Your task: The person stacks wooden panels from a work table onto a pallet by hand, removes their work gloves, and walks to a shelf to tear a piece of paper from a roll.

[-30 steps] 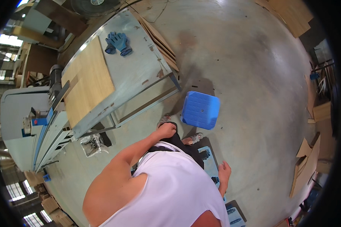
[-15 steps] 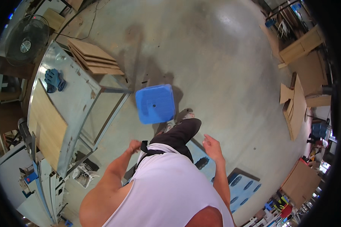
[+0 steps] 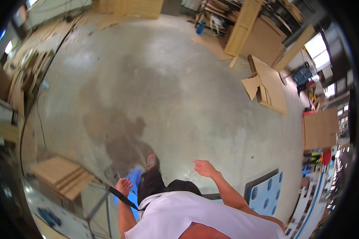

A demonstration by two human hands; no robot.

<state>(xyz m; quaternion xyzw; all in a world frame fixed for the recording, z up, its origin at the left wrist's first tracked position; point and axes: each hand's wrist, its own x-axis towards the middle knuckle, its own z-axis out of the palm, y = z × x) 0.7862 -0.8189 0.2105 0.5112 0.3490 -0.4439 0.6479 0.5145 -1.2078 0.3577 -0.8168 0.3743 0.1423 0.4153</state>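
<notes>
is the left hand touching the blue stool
Cannot tell: in the head view the left hand overlaps the blue stool, but no contact or gap shows plainly.

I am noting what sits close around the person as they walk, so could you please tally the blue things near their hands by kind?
Blue plastic stool, beside the left hand: 1
Blue panel with oval holes, on the floor to the right of the right hand: 1
Total: 2
Both hands are open and hold nothing.
</notes>
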